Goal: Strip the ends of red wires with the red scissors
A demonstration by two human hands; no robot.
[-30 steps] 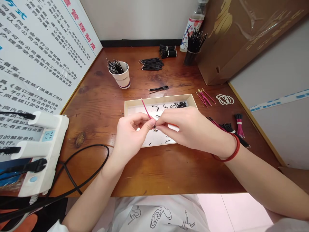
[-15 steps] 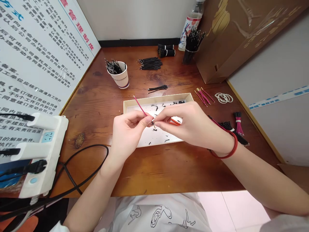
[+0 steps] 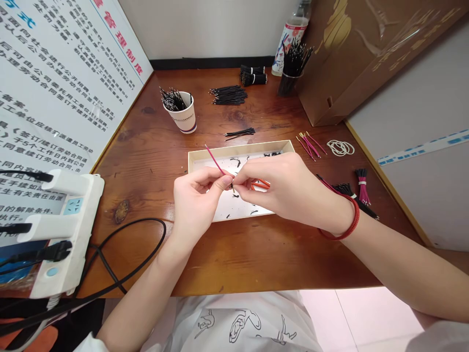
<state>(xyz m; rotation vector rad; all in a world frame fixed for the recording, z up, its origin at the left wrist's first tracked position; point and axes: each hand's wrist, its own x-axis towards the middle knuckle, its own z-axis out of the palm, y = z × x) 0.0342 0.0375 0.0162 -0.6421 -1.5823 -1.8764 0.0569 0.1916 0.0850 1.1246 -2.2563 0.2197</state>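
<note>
Over a shallow white box (image 3: 238, 218), my left hand (image 3: 200, 195) pinches a thin pink wire (image 3: 215, 159) between thumb and forefinger. The wire's free end points up and to the left. Its other end, with a dark and metallic tip, shows between the fingertips of both hands. My right hand (image 3: 271, 188) is closed in a pinch at that tip; what its fingertips grip is too small to make out. An orange-handled tool (image 3: 261, 184) shows under my right palm. Black scraps (image 3: 235, 161) lie in the box.
Behind the box are black wires (image 3: 239, 132), a larger black pile (image 3: 228, 95) and a paper cup (image 3: 183, 115) of wires. On the right lie pink wires (image 3: 309, 145), white rubber bands (image 3: 340, 147) and bundles (image 3: 362, 187). A power strip (image 3: 69, 234) and black cable are left.
My right fingertips have shifted slightly left at the wire's tip, and more of the orange handles shows. My left hand keeps its pinch on the pink wire.
</note>
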